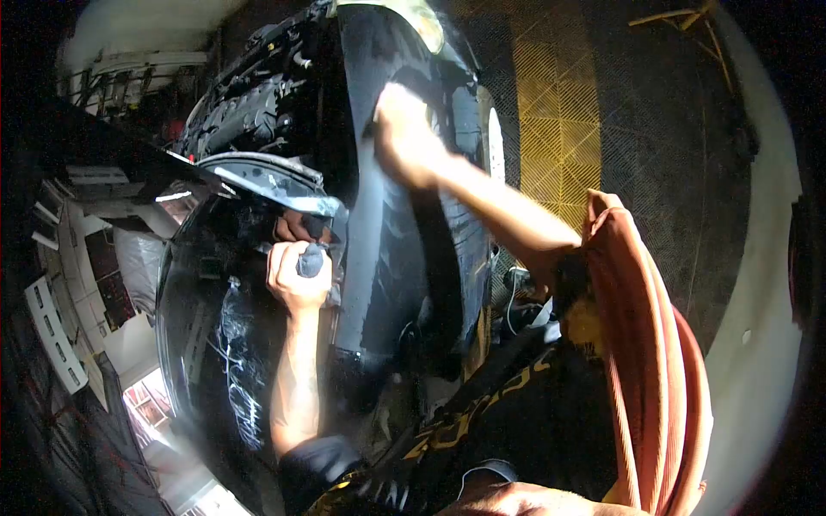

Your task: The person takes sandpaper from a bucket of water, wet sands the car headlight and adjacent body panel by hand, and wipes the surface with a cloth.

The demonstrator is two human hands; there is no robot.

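Note:
My left hand (299, 273) is closed around a small dark rounded object (311, 261), possibly a bunched cloth, close to the car's glossy dark glass (206, 318), which mirrors the hand. Farther forward and to the right, my right hand (404, 138) rests on or just above the car's dark fender (374, 249). That hand is overexposed and smeared by motion, so its fingers and anything under them cannot be made out. Dull grey patches and streaks mark the fender.
An open engine bay (258, 107) lies at the upper left, and a headlight (422, 26) at the top. The floor (654, 146) has a yellow strip (559, 112). Reddish-brown cloth (645, 344) hangs over my right shoulder. A wooden stand (675, 17) is at the upper right.

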